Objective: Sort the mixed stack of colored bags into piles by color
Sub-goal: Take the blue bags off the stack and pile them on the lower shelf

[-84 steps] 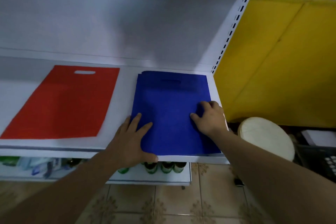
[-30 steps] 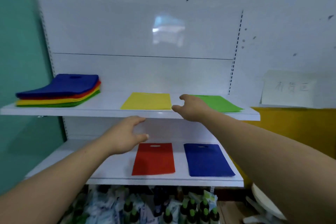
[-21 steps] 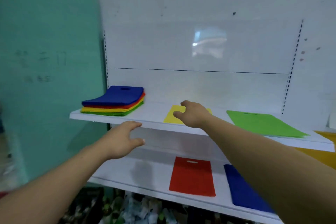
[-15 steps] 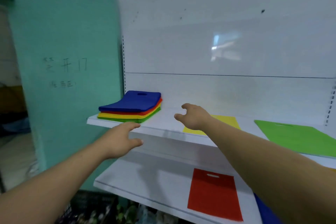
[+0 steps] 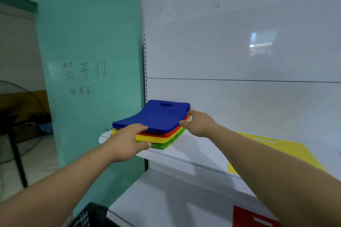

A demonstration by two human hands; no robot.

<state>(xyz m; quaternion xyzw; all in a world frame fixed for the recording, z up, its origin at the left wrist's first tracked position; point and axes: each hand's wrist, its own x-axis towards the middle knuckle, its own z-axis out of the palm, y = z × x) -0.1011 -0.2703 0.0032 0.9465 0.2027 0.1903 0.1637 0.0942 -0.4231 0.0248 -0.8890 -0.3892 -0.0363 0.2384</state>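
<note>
Go to the mixed stack of bags [image 5: 162, 134] at the left end of the upper shelf [image 5: 193, 153], close beside the teal door panel [image 5: 92, 42], and read its layers from the top: blue bags [image 5: 156, 116], then red, yellow, green. Use the left hand [image 5: 127, 142], gripping the near front corner with fingers over the blue edge and thumb low by the green, as the anchor. Treat the right hand [image 5: 200, 124] with caution: thumb and forefinger bracketing the stack's right edge and touching it, yet impossible to tell whether already pinching a layer (contact line hidden behind the knuckles). Work the thumb in just above the red, lift only blue, and raise rather than drag, to avoid skewing the soft sheets beneath. Take one colour at a time. Leave alone the single yellow bag [image 5: 273, 151] further right on the same shelf and the red bag [image 5: 254, 217] on the lower shelf [image 5: 175, 199], probably starts of their own piles.
</note>
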